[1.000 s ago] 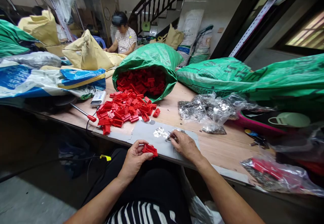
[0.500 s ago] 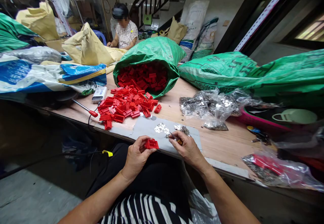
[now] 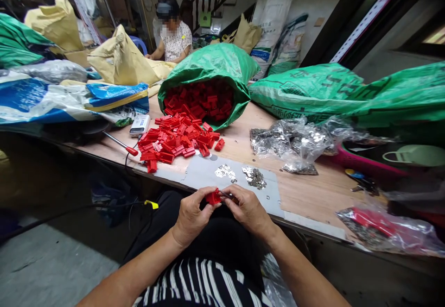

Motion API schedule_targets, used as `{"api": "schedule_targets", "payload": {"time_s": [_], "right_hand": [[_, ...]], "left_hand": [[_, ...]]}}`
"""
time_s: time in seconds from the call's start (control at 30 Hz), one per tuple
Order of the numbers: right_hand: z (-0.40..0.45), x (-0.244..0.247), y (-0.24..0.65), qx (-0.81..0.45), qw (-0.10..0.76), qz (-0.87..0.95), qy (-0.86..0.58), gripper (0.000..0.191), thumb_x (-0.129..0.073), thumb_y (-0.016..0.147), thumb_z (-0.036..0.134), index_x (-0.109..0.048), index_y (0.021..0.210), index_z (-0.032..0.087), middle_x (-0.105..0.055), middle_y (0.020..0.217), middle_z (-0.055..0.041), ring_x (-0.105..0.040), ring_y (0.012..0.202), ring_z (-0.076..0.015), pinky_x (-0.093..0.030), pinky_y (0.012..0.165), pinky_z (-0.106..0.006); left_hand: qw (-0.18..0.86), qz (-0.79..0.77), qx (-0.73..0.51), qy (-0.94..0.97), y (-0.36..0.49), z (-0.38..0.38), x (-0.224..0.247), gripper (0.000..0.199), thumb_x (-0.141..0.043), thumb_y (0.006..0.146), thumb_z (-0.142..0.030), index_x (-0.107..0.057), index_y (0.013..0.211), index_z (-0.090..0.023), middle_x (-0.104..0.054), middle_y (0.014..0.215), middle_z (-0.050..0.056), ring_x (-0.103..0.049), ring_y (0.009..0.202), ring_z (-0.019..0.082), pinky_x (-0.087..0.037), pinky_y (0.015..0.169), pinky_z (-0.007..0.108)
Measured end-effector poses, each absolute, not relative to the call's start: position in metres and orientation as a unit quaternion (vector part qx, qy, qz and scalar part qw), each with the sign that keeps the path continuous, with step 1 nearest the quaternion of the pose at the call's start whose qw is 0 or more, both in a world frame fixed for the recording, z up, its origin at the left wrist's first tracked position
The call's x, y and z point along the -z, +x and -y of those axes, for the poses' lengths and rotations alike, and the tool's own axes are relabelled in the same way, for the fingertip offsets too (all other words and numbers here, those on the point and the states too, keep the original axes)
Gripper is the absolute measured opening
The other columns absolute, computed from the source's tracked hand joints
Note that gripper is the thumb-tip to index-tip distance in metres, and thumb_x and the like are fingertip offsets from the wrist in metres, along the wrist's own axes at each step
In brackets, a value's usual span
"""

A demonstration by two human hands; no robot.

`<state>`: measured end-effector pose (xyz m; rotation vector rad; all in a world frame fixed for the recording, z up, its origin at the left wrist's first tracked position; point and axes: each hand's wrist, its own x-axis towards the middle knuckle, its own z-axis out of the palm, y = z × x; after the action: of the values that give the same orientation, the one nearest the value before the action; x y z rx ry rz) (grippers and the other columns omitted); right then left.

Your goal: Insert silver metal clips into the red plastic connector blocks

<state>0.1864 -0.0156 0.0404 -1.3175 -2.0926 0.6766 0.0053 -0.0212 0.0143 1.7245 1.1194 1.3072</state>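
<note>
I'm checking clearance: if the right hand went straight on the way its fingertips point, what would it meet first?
Probably the red piece, held in the left hand just ahead of the right hand. The thin tool in the right hand's grip reaches toward it; whether they touch is unclear.

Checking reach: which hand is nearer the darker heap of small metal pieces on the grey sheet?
Right. The right hand is just this side of the heap; the left hand is farther, to its left.
</note>
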Motion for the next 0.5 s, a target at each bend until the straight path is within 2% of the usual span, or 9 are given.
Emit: {"api": "schedule_targets", "payload": {"time_s": [0.17, 0.5], "right_hand": [[0.0161, -0.0408, 0.1851, -0.293, 0.306, 0.769, -0.478, 0.015, -0.049, 0.09, 0.021, -0.064, 0.09, 0.02, -0.062, 0.082, -0.0029, -0.057, 0.073, -0.0146, -0.044, 0.067, -0.026], [0.0154, -0.0363, 0.1907, -0.336, 0.33, 0.711, -0.521, 0.017, -0.053, 0.088, 0.035, -0.062, 0.091, 0.02, -0.059, 0.071, 0.0016, -0.046, 0.058, -0.011, -0.038, 0.055, -0.023]], "left_hand": [[0.327, -0.429, -0.506, 0.673, 0.0061, 0.0245, -0.0088, 0.035, -0.067, 0.077, -0.019, -0.065, 0.11, -0.028, -0.073, 0.104, 0.003, -0.068, 0.095, 0.02, -0.051, 0.088, 0.03], [0.369, -0.437, -0.533, 0.623, 0.0051, 0.0258, -0.0127, 0.035, -0.071, 0.072, -0.018, -0.069, 0.104, -0.029, -0.073, 0.102, 0.002, -0.069, 0.095, 0.022, -0.051, 0.09, 0.033]]}}
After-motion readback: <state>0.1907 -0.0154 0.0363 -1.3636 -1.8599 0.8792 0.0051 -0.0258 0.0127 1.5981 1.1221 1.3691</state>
